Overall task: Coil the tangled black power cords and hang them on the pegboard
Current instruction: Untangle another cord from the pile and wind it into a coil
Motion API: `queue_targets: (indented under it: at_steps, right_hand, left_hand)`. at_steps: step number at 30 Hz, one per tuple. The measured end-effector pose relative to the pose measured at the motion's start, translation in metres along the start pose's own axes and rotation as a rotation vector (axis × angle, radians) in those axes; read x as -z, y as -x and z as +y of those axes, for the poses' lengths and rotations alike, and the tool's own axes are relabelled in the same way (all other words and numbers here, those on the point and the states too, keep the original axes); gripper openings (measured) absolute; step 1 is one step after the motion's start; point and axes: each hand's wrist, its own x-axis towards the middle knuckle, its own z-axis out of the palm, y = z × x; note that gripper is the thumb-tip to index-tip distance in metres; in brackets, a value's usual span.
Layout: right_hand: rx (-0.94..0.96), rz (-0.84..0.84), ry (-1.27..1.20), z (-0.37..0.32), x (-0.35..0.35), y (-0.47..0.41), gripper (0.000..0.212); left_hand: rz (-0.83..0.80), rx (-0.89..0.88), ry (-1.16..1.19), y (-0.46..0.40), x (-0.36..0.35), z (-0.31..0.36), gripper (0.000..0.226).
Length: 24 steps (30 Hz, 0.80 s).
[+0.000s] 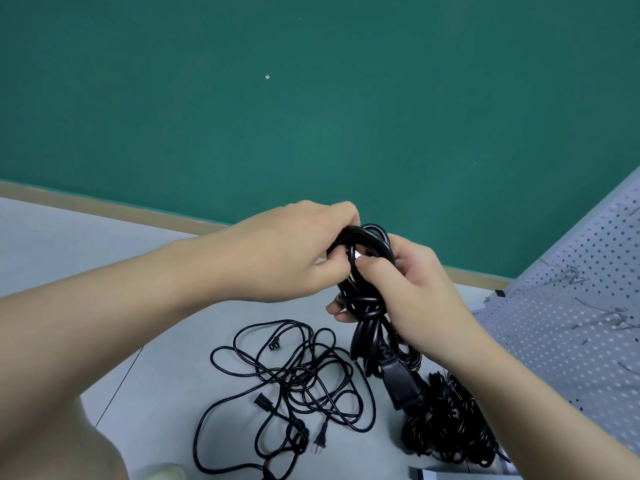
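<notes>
Grey table (166, 393): 2 hands (349, 265) gripping 1 coiled cord (369, 268).

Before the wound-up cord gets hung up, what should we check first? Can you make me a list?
1. Both hands hold the bundle: ok. The left hand and right hand both grip the coiled cord.
2. Coil tied so it stays together: cannot tell. A wrap goes round its middle, but the hands hide whether the end is tucked in.
3. Connector hanging free: ok, it dangles below the coil.
4. Pegboard in reach: ok, it stands just to the right.
5. A free hook: cannot tell. Thin wire hooks show, blurred.
6. Other cords done: not ok. A tangled pile lies on the table.
</notes>
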Motion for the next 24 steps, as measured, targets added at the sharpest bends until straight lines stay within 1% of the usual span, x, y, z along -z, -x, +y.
queue_targets:
  at_steps: [2, 5, 10, 15, 17, 20, 24]
  right_hand:
    - [0.001, -0.015, 0.006, -0.003, 0.002, 0.0, 0.016]
    - [-0.001, -0.021, 0.01, -0.005, 0.004, 0.0, 0.016]
    - [-0.039, -0.015, -0.033, -0.004, 0.005, 0.002, 0.017]
    - [-0.061, -0.025, -0.016, -0.006, 0.007, 0.003, 0.016]
    - [-0.05, -0.037, 0.023, -0.005, 0.01, 0.003, 0.016]
    - [0.01, -0.047, 0.142, -0.001, 0.013, 0.003, 0.012]
    - [0.046, -0.045, 0.276, 0.007, 0.011, -0.001, 0.02]
  left_hand:
    - [-0.016, 0.007, 0.023, 0.001, 0.001, -0.001, 0.01]
    - [-0.031, 0.007, 0.072, 0.0, 0.001, -0.004, 0.008]
    - [-0.021, 0.018, 0.137, 0.001, -0.001, -0.007, 0.016]
    - [-0.021, 0.038, 0.224, 0.003, -0.002, -0.004, 0.017]
    - [-0.017, 0.053, 0.229, 0.003, -0.003, -0.002, 0.016]
    - [-0.037, 0.097, 0.2, 0.002, -0.005, 0.004, 0.014]
    - [-0.029, 0.123, 0.105, 0.001, -0.008, 0.007, 0.011]
